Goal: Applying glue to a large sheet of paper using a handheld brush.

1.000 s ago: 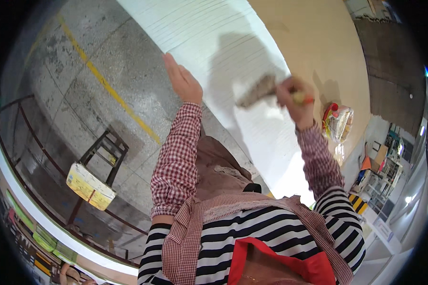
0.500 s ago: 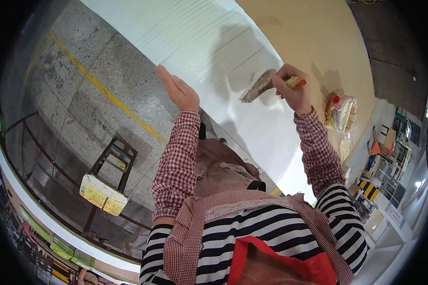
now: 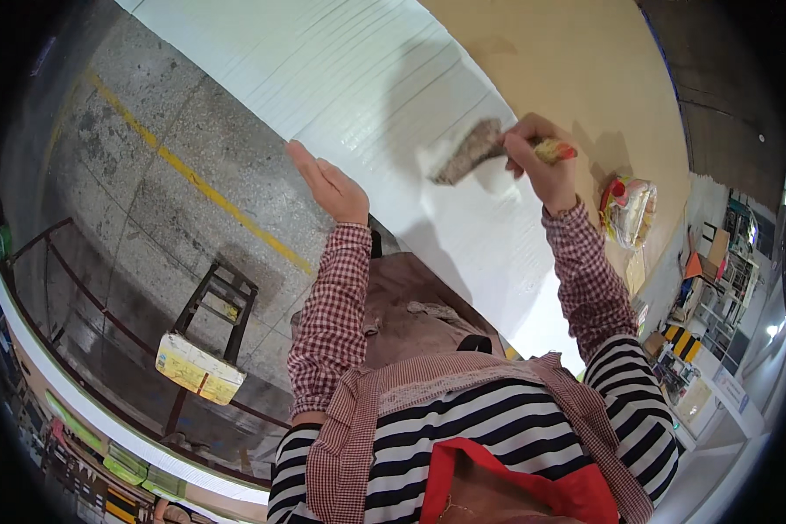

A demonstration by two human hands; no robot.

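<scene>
A: The right hand (image 3: 546, 162), how does it stand in the head view?

B: Its fingers are curled closed round the handle of a brush (image 3: 476, 150); the red-and-yellow end of that handle pokes out beside the palm. The brush is over the white sheet (image 3: 341, 96), near the side where the sheet borders the tan table (image 3: 576, 61).

A: Are the bristles on the sheet?

B: I cannot tell. They are blurred.

A: And the left hand (image 3: 330, 185)?

B: Opened flat, fingers together, nothing in it. The fingertips are at the sheet's other long side, by the grey floor (image 3: 227, 148); whether they touch it, I can't make out.

A: How far along does the brushing look?

B: Under way rather than finished, I'd judge, since the brush is in hand over the sheet. The near stretch looks smooth and bright; the far stretch carries thin dark lines across it. Which parts are done and which are left, I can't say: no clear border shows.

A: Anything else close by?

B: A clear bag (image 3: 630, 217) with something red at it, on the tan table beside the right forearm.
</scene>
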